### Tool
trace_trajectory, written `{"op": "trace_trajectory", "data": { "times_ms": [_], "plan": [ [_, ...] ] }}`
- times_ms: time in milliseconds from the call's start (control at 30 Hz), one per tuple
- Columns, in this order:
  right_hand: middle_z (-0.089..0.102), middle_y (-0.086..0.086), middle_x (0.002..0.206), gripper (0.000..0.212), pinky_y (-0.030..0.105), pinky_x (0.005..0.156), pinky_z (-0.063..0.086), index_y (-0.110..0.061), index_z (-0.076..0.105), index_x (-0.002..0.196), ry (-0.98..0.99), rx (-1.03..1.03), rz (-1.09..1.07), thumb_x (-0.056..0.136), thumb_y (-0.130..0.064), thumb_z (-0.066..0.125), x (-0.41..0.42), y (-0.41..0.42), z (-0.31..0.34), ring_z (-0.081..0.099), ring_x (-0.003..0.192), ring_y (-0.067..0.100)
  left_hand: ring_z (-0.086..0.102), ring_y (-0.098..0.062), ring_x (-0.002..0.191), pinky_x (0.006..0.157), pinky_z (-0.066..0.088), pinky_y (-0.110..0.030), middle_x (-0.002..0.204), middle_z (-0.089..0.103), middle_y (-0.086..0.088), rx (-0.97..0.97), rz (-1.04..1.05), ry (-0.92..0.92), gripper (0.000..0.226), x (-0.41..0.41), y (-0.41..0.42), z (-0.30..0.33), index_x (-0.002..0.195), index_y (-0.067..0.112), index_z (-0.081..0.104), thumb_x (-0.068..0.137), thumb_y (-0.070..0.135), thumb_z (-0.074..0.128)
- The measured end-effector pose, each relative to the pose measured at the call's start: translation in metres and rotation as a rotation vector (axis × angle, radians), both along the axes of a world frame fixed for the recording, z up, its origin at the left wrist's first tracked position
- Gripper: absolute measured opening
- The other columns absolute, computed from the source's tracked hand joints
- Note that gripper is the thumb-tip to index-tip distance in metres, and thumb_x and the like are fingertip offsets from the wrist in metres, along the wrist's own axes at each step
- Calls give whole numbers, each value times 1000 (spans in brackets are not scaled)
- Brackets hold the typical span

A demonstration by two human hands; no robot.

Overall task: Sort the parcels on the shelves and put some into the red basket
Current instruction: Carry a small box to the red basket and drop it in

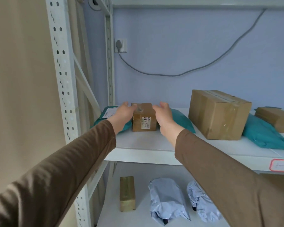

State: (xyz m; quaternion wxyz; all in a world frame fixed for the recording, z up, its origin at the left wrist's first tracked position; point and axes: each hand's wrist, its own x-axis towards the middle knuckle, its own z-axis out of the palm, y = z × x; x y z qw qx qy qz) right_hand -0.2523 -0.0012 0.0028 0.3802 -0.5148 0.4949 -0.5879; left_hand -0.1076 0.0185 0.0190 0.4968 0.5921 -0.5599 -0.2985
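Note:
A small brown cardboard box (pixel 144 119) with a white label reading 6649 stands on the upper white shelf (pixel 146 145), between two teal mailer bags. My left hand (pixel 124 113) lies against the box's left side, thumb touching its top corner. My right hand (pixel 163 114) is at the box's right side, fingers relaxed and partly straight. A teal bag (pixel 105 115) lies behind my left hand, another teal bag (pixel 182 119) behind my right. No red basket is in view.
A large brown box (pixel 218 114) stands to the right, with a teal bag (pixel 264 135) and a flat brown box (pixel 275 117) beyond it. The lower shelf holds a narrow brown box (pixel 127 193) and two grey mailer bags (pixel 168 200). A metal upright (pixel 62 76) rises at left.

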Motion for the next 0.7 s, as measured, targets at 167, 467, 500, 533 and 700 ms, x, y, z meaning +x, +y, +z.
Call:
{"op": "trace_trajectory", "data": {
  "times_ms": [167,467,500,533,700],
  "plan": [
    [66,15,132,39,34,87,50,-8,51,140,-71,251,178,105,-25,49,3,-8,-6,65,104,25,56,-18,76,65,43,-27,96,61,-7,131,-24,123,42,-17,-17,-8,134,1,58,104,31,57],
    [66,2,116,22,24,79,46,-21,52,126,-174,42,176,104,-22,52,-16,28,-4,62,104,16,67,-20,89,59,47,-22,114,72,-7,-108,5,68,31,-19,16,-13,133,8,59,105,20,52],
    [66,2,121,22,23,80,44,-22,51,125,-177,0,163,103,-24,54,-20,35,-4,62,110,16,68,-22,99,68,48,-24,121,71,-8,-156,8,78,31,-20,26,-12,133,9,59,104,20,53],
    [66,2,125,23,26,88,45,-22,52,124,-180,-38,151,101,-26,56,-23,42,-5,61,116,17,67,-22,104,75,49,-25,123,69,-6,-201,4,104,31,-22,37,-11,134,10,58,104,18,54],
    [67,-2,122,18,28,98,43,-19,56,117,-263,-214,149,99,-19,62,-45,102,-10,62,116,12,64,-18,120,97,51,-28,120,69,5,-368,-96,262,24,-32,113,-16,117,24,61,94,17,64]
  ]
}}
